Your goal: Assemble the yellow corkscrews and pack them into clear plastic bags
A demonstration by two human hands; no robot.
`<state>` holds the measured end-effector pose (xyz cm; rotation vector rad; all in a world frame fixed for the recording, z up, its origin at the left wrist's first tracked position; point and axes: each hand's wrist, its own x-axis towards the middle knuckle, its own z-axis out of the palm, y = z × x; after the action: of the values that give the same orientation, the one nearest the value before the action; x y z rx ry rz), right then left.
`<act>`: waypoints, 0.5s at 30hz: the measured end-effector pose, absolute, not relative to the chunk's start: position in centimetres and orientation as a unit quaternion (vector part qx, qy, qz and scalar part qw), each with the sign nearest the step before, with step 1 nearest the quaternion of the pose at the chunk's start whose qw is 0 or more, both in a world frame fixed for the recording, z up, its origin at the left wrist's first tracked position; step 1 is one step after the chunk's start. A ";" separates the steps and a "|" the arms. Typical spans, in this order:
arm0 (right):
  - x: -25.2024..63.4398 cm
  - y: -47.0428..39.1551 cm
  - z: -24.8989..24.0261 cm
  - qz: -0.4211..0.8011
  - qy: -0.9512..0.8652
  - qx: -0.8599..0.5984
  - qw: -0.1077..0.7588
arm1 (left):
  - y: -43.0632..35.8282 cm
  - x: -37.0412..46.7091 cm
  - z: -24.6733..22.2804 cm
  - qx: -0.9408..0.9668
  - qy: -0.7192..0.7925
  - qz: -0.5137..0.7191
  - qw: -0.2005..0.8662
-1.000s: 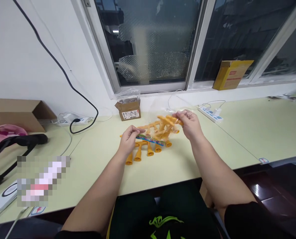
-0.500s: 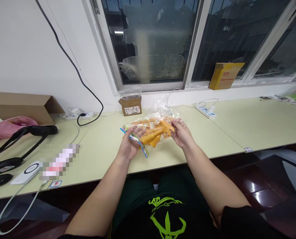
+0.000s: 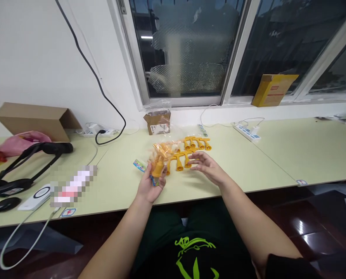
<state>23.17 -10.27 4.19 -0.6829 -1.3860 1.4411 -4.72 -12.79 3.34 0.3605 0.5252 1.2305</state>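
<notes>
Head view: your left hand [image 3: 150, 186] is over the near part of the pale table [image 3: 266, 166], its fingers closed around a yellow plastic piece [image 3: 158, 168] in clear wrapping. The piece tilts, its wide end toward you; a colourful printed strip [image 3: 139, 165] sticks out to the left of your grip.

Your right hand [image 3: 206, 168] is to the right, palm turned inward, fingers apart and slightly curled. Its fingertips are right by the near row of yellow horn shapes [image 3: 179, 164] — you cannot tell from this angle whether they touch. A far row of horn shapes [image 3: 201, 145] lies just beyond, open ends toward you.

Farther back, by the wall — a small open carton [image 3: 160, 128], with a power strip [image 3: 247, 133] to its right. On the far left is a larger cardboard box [image 3: 33, 120]; a black mouse [image 3: 6, 204] lies near left.
</notes>
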 end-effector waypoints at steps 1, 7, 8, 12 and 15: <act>23.7 -9.0 3.9 0.539 -0.578 -0.348 0.503 | -12.0 -5.1 4.0 0.182 0.240 0.565 0.768; 24.4 -1.5 2.6 0.222 -0.683 -0.630 0.295 | -5.1 -4.1 6.8 0.289 0.328 0.575 0.692; 24.1 -0.6 2.6 0.197 -0.692 -0.647 0.253 | -3.9 -3.6 6.9 0.312 0.341 0.577 0.673; 22.7 2.1 2.7 0.188 -0.679 -0.691 0.161 | -0.6 -2.4 6.2 0.370 0.352 0.576 0.638; 23.1 3.0 2.4 0.220 -0.669 -0.691 0.164 | 0.0 -2.5 4.8 0.370 0.359 0.564 0.645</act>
<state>23.09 3.01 2.36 -1.9684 -1.9077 0.6263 -2.46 -0.03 4.82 0.8415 0.8179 1.2848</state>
